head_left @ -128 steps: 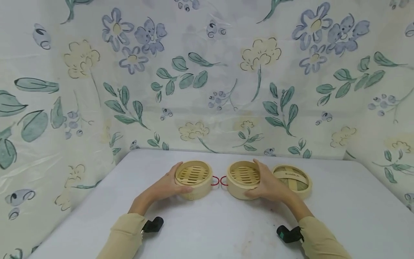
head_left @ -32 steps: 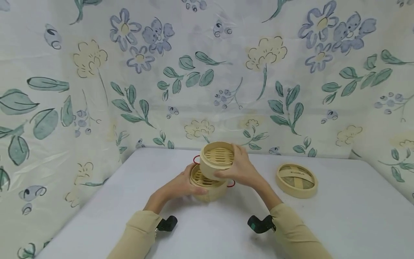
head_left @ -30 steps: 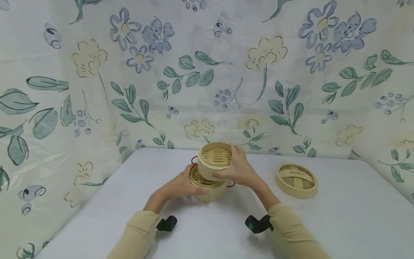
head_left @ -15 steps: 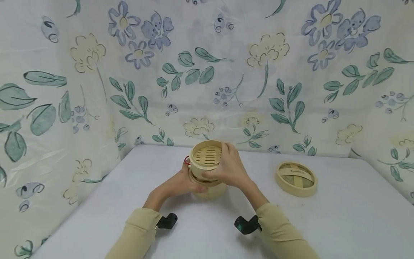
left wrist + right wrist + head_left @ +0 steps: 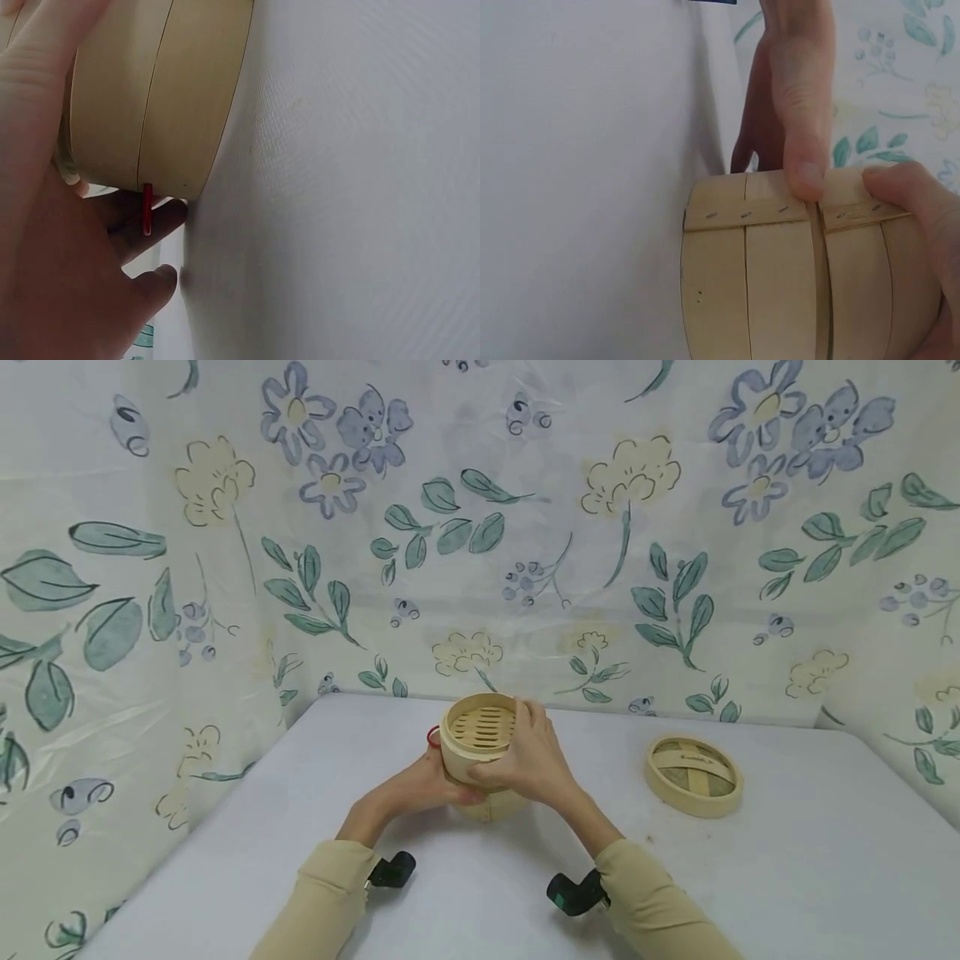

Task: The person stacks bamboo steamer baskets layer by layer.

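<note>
Two small round bamboo steamer baskets are stacked at mid-table in the head view. My right hand (image 5: 536, 756) grips the upper basket (image 5: 483, 727), whose slatted floor faces up. Around the left side of the lower basket (image 5: 491, 808) curls my left hand (image 5: 420, 785), its thumb (image 5: 808, 176) at the rim where the baskets meet. A narrow dark gap runs between the two walls in the right wrist view. One red wire handle (image 5: 432, 737) sticks out at the upper basket's left. In the left wrist view a red handle (image 5: 147, 210) shows beside the fingers.
A woven bamboo lid (image 5: 693, 777) with a crossing band lies on the white table (image 5: 795, 860) to the right of the stack. Behind the table's back edge hangs a floral sheet (image 5: 555, 527). Each wrist wears a black camera mount (image 5: 573, 893).
From standing side by side, the right basket was lifted and carried left onto the other. In the last half second it has lowered and lined up with the lower basket.
</note>
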The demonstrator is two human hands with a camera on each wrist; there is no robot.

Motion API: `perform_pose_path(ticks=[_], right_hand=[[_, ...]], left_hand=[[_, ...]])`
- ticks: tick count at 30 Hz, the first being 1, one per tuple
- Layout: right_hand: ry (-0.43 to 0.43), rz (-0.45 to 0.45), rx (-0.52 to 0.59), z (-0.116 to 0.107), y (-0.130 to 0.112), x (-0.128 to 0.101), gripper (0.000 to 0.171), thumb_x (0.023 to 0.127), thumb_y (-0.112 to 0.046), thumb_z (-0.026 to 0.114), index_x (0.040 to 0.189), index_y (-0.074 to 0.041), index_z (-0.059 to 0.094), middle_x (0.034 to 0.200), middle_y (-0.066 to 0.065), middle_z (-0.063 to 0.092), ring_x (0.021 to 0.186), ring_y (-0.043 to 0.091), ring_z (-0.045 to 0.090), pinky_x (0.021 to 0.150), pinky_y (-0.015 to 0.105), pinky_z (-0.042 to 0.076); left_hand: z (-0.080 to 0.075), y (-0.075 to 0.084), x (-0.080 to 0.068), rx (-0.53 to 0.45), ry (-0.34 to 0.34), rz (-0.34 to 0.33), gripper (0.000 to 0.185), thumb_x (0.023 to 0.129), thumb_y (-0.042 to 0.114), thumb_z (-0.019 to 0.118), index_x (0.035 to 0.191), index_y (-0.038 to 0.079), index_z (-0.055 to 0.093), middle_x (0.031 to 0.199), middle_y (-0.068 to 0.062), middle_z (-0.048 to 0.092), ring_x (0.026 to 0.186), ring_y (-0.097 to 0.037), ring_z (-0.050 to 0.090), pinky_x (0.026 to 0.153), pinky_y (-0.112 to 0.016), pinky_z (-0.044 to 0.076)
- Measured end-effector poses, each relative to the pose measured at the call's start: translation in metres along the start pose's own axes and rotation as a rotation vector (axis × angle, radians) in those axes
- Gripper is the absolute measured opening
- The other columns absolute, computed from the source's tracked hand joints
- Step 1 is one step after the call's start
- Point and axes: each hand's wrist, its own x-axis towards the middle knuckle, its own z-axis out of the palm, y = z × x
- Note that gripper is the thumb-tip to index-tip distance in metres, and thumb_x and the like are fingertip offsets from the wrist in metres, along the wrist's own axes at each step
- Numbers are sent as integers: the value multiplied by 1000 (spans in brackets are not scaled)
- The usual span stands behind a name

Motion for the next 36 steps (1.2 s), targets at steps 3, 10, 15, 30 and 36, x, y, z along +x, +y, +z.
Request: perform_pose_path(ticks=[3, 10, 15, 30, 36], right_hand=[[0, 12, 7, 1, 0, -1, 117, 64, -45, 87, 153, -1, 24, 153, 20, 26, 135, 37, 35, 110, 52, 36], [4, 27, 19, 3, -3, -3, 113, 62, -44, 85, 150, -1, 28, 149, 20, 31, 131, 36, 39, 106, 51, 40], [2, 35, 11, 3, -3, -4, 114, 62, -44, 86, 151, -3, 28, 150, 20, 31, 131, 36, 39, 106, 51, 40], [-3, 44, -1, 7, -3, -5, 120, 63, -47, 86, 154, -1, 22, 154, 23, 26, 137, 39, 35, 110, 53, 36], [-2, 42, -54, 7, 0, -6, 119, 66, -50, 86, 155, -5, 21, 154, 22, 26, 137, 38, 36, 110, 52, 37]], left_hand=[[-1, 1, 0, -8, -8, -5, 95, 76, 25, 84, 150, 20, 26, 145, -3, 46, 131, -19, 45, 113, -43, 31], [-1, 0, -1, -5, -20, 4, 92, 78, 26, 83, 150, 19, 26, 146, -2, 46, 132, -18, 44, 113, -43, 31], [-1, -2, -2, -7, -28, -1, 95, 78, 26, 83, 152, 20, 24, 148, -2, 44, 133, -19, 43, 114, -44, 30], [-2, -4, -2, 8, -8, -3, 93, 77, 27, 82, 151, 19, 27, 146, -3, 48, 132, -19, 45, 112, -45, 32], [-1, -4, -1, 18, -6, 2, 91, 78, 28, 82, 151, 19, 28, 145, -4, 49, 131, -20, 48, 112, -45, 34]])
